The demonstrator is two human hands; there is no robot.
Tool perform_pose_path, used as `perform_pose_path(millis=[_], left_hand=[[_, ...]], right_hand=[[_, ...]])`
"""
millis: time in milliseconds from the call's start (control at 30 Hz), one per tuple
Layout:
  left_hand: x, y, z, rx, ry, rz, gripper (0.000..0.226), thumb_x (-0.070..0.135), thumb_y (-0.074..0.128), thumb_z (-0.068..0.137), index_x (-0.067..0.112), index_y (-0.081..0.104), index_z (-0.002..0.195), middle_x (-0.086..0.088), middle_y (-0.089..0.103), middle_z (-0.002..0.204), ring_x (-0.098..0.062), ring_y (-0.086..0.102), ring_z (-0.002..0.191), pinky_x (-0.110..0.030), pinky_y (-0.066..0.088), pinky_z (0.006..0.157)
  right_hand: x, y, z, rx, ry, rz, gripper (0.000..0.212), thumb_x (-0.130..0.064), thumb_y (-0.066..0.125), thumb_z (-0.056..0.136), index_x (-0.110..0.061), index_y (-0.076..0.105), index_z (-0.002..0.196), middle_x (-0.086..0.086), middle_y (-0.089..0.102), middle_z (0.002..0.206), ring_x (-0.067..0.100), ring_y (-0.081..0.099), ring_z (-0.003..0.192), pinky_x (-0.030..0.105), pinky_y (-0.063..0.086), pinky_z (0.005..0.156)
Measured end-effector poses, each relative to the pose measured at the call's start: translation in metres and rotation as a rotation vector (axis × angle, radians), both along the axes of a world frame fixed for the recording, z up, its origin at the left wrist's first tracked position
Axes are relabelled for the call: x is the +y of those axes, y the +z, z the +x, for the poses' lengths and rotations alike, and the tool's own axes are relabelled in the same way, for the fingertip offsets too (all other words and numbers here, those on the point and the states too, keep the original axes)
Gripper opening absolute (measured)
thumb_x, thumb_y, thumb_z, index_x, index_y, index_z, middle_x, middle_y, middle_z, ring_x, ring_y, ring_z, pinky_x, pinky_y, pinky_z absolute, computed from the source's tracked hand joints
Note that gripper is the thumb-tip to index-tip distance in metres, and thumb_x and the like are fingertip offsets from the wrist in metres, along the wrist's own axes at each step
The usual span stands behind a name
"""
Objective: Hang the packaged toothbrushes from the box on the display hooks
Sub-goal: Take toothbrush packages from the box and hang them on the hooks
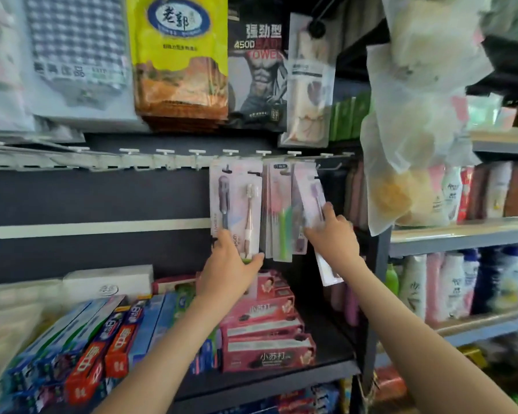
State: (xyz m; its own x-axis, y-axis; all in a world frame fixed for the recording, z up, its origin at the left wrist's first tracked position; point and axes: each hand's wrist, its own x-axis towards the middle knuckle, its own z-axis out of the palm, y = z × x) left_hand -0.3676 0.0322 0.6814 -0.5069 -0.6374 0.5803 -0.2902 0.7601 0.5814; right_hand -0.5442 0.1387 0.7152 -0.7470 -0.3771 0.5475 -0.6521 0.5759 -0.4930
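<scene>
Several packaged toothbrushes hang from the display hooks (311,158) at mid-height. My left hand (231,264) grips the bottom of a white two-brush pack (237,201) hanging on the left hook. My right hand (332,237) holds a tilted pink toothbrush pack (310,195), whose top sits up by a hook on the right; its lower end sticks out below my wrist. Between my hands hangs a pack with pink and green brushes (281,216). The box is not in view.
A row of white hook tabs (174,156) runs leftward along the rail. Toothpaste boxes (260,333) fill the shelf under my arms. Bagged towels (180,55) hang above. Plastic bags (413,138) dangle at the right, beside shelves of bottles (449,282).
</scene>
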Motion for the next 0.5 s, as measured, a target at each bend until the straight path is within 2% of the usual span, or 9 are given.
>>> perform_pose_path(millis=[67, 200, 300, 500], left_hand=[[0.002, 0.004, -0.020, 0.010, 0.002, -0.003, 0.051, 0.047, 0.064, 0.087, 0.016, 0.031, 0.111, 0.000, 0.054, 0.087, -0.016, 0.057, 0.071, -0.029, 0.045, 0.051], [0.000, 0.007, -0.052, 0.048, 0.033, 0.011, 0.049, 0.049, 0.063, 0.087, 0.021, 0.028, 0.104, -0.002, 0.053, 0.083, -0.017, 0.055, 0.064, -0.025, 0.035, 0.045], [-0.003, 0.008, -0.064, 0.079, 0.065, 0.019, 0.047, 0.046, 0.063, 0.088, 0.016, 0.031, 0.107, -0.001, 0.050, 0.081, -0.014, 0.051, 0.060, -0.024, 0.033, 0.045], [-0.007, 0.005, -0.071, 0.091, 0.124, -0.022, 0.050, 0.044, 0.064, 0.088, 0.013, 0.033, 0.112, 0.002, 0.048, 0.076, -0.008, 0.048, 0.056, -0.021, 0.031, 0.043]], right_hand=[[-0.013, 0.007, -0.015, 0.068, -0.040, 0.047, 0.071, -0.048, 0.048, 0.093, -0.014, 0.019, 0.149, 0.019, 0.048, 0.130, 0.037, 0.043, 0.119, 0.043, 0.042, 0.090], [-0.030, 0.016, -0.038, 0.189, -0.110, 0.122, 0.078, -0.051, 0.048, 0.094, -0.012, 0.013, 0.151, 0.017, 0.046, 0.134, 0.034, 0.044, 0.120, 0.041, 0.043, 0.090], [-0.042, 0.016, -0.048, 0.157, -0.093, 0.130, 0.080, -0.050, 0.049, 0.093, -0.012, 0.009, 0.152, 0.018, 0.042, 0.139, 0.034, 0.041, 0.125, 0.042, 0.042, 0.094], [-0.059, 0.007, -0.054, 0.127, -0.034, 0.019, 0.082, -0.047, 0.050, 0.093, -0.013, 0.007, 0.152, 0.017, 0.041, 0.139, 0.032, 0.041, 0.124, 0.041, 0.044, 0.092]])
